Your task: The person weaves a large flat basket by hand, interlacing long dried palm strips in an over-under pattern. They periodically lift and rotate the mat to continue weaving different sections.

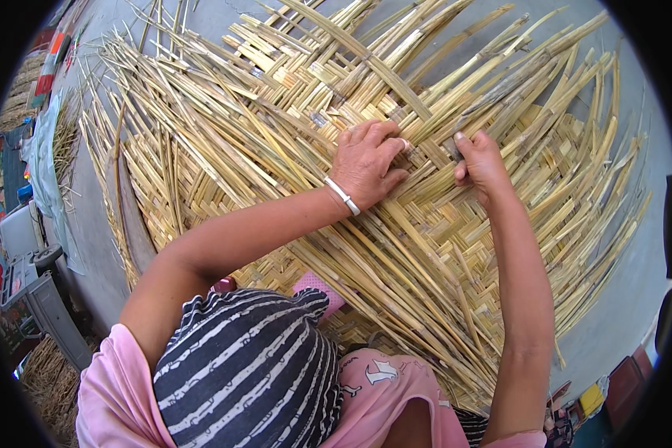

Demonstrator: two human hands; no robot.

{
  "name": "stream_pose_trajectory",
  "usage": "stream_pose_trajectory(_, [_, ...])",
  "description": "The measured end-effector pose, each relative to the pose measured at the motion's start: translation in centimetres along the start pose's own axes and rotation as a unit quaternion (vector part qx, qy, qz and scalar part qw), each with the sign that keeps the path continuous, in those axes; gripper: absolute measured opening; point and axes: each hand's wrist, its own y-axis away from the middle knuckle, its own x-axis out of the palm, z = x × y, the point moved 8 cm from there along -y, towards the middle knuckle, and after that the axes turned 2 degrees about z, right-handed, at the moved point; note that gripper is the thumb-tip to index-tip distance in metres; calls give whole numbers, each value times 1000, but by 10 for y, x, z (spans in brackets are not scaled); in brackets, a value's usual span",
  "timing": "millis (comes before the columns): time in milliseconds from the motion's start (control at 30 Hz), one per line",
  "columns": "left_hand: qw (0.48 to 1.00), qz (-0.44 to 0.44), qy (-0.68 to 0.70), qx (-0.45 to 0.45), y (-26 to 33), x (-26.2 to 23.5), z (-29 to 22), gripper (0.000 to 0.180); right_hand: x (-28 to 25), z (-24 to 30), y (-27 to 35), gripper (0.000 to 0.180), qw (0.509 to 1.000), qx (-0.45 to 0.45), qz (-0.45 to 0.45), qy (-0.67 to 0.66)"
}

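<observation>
**On the floor: both hands on a half-woven reed mat**

Head view only.

- Across most of the frame lies a reed mat (291, 112), flat on a grey concrete floor (620, 299). Pale yellow split strips, woven in a herringbone pattern at the middle and lower left; loose unwoven strips fan out past the woven part toward the top, right and lower right.
- Left hand (366, 160): palm down on the mat near frame centre, fingers curled and pressing on the weave. Closed down on the strips rather than spread; can't tell whether one particular strip is pinched under it. White bangle (342, 196) on the wrist, ring on one finger.
- Right hand (479, 160): just beside the left one, apart from it. Fingers bunched together, thumb up, closed on a darker strip (500, 86) that runs from the hand diagonally up to the right over the loose ends.
- Both forearms come in from the lower edge over the woven area. Person wears a pink top, with a dark-and-white striped cloth (246, 373) low in frame.
- Left edge: a heap of loose straw (48, 373), a pale sheet (45, 164), some grey equipment (33, 291); too bent by the lens to say more.
- Lower right corner: small red and yellow containers (608, 388), blurred.
</observation>
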Motion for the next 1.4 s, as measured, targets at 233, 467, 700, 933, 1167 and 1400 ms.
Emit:
stream_pose_trajectory(233, [996,4,-36,78,2,-2,-10,17,3,-11,-5,21,984,55,66,-159])
stream_pose_trajectory(467, [997,38,-67,17,11,17,-14,13,2,-12,0,21,982,-3,98,-159])
stream_pose_trajectory(700, [993,64,-91,-43,4,27,-11,12,2,-7,5,27,990,-14,72,-122])
stream_pose_trajectory(933, [981,139,-45,-124,-3,28,-5,8,3,2,7,24,998,41,37,-37])
stream_pose_trajectory(1167, [984,146,-25,-102,-2,25,-9,7,1,0,2,15,995,66,51,-62])
stream_pose_trajectory(1400, [983,150,-66,-81,4,29,-14,11,9,0,6,17,986,81,65,-127])
